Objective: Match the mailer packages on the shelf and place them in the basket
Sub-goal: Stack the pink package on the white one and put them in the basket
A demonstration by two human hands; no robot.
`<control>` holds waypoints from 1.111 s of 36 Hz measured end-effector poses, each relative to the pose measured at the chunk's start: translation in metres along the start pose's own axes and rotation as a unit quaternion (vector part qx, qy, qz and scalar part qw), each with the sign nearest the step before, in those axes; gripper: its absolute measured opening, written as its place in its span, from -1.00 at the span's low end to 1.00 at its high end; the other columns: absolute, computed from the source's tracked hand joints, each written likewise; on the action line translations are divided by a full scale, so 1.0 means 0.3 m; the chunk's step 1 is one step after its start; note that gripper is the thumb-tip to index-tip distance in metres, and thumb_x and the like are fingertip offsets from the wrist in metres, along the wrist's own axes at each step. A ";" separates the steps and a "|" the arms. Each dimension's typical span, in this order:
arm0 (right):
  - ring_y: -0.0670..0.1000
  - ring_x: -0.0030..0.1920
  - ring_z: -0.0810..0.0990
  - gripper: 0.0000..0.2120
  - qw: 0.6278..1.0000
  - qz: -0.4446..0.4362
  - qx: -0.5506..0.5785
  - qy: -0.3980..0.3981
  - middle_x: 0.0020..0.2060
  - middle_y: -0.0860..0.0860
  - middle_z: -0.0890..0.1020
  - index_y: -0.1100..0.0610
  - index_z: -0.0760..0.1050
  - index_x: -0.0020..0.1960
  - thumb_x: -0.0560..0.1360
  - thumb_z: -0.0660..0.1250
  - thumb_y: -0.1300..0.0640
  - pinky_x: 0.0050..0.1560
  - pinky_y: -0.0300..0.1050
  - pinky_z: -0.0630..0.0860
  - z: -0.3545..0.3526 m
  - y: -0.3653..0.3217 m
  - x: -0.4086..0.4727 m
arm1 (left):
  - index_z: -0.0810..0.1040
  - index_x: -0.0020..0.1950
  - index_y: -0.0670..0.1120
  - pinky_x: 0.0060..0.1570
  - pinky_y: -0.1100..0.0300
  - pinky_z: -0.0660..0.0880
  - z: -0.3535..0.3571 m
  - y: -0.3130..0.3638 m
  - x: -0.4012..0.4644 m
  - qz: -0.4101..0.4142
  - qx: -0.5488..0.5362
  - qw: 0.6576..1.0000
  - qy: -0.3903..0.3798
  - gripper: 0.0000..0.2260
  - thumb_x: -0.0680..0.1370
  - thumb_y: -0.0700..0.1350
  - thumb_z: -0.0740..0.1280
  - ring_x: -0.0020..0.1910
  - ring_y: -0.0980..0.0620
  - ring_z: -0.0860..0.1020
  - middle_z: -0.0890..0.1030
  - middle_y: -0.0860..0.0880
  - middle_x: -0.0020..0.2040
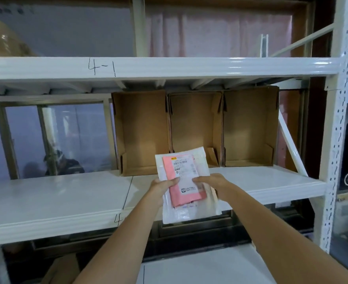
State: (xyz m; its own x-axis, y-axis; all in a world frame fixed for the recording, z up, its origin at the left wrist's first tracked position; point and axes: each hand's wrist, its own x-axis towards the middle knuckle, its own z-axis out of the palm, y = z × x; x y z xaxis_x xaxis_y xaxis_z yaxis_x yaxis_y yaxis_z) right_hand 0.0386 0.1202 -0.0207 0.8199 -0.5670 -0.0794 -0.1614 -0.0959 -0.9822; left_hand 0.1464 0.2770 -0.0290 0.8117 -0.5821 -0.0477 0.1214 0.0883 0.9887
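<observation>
Head view: over a white shelf [56, 197], the left hand [162, 186] grips the left edge of a pink mailer [182, 179] stacked on a white mailer [189, 210]; the right hand [209, 181] grips their right side, before three cardboard bins [195, 124].

Upper shelf beam [169, 67]: handwritten "4-1" in black marker. Lower shelf edge [66, 220]: handwritten "4", partly cut off by arm. Shipping label [184, 169] on pink mailer [187, 193]: barcode and small print, too blurred to read.
</observation>
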 end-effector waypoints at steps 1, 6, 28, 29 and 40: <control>0.10 0.02 0.66 -0.70 1.000 -0.010 0.003 -0.011 0.02 0.08 0.69 0.16 0.59 0.08 0.38 0.53 0.17 0.13 0.11 0.57 0.008 0.001 -0.016 | 0.56 0.21 -0.16 0.04 -0.01 0.55 -0.011 -0.005 -0.003 0.006 -0.007 1.000 -0.008 -0.64 0.42 -0.26 0.48 0.06 -0.11 0.61 0.64 -0.15 0.12; 0.13 0.10 0.65 -0.62 0.999 -0.030 0.028 -0.030 0.07 0.09 0.68 0.15 0.55 0.20 0.41 0.50 0.14 0.21 0.16 0.53 0.018 0.041 -0.067 | 0.55 0.22 -0.14 0.08 -0.02 0.54 -0.025 -0.025 -0.030 0.028 -0.022 0.998 -0.043 -0.65 0.45 -0.25 0.46 0.04 -0.08 0.60 0.64 -0.13 0.12; 0.15 0.09 0.66 -0.48 0.988 -0.015 0.126 -0.082 0.05 0.11 0.69 0.19 0.57 0.20 0.27 0.60 0.17 0.23 0.18 0.52 -0.260 0.381 -0.245 | 0.54 0.26 -0.13 0.17 -0.26 0.48 0.244 -0.248 -0.326 -0.025 -0.046 0.998 -0.041 -0.35 0.19 -0.22 0.60 0.12 -0.21 0.61 0.65 -0.19 0.13; 0.15 0.08 0.66 -0.46 0.988 -0.011 0.131 -0.082 0.05 0.11 0.69 0.20 0.57 0.21 0.27 0.60 0.16 0.22 0.17 0.52 -0.284 0.426 -0.261 | 0.53 0.28 -0.13 0.17 -0.27 0.48 0.263 -0.295 -0.331 -0.038 -0.048 0.997 -0.043 -0.26 0.12 -0.20 0.65 0.13 -0.22 0.61 0.64 -0.19 0.15; 0.05 -0.08 0.67 -0.75 0.987 0.024 0.154 -0.027 -0.04 0.11 0.69 0.16 0.61 0.00 0.34 0.55 0.23 -0.16 -0.13 0.58 -0.319 0.682 -0.382 | 0.52 0.28 -0.21 0.13 -0.12 0.53 0.296 -0.581 -0.405 -0.098 -0.027 0.989 -0.108 -0.63 0.47 -0.37 0.36 0.15 -0.20 0.59 0.60 -0.22 0.20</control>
State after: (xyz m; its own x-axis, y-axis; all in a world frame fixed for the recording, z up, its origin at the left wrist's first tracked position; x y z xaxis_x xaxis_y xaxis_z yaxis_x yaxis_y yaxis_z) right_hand -0.1409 0.0872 -0.1963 0.8449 -0.5193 -0.1283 -0.0335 0.1881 -0.9816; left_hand -0.0242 0.2604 -0.1830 0.6295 -0.7509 -0.1995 0.2987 -0.0032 0.9543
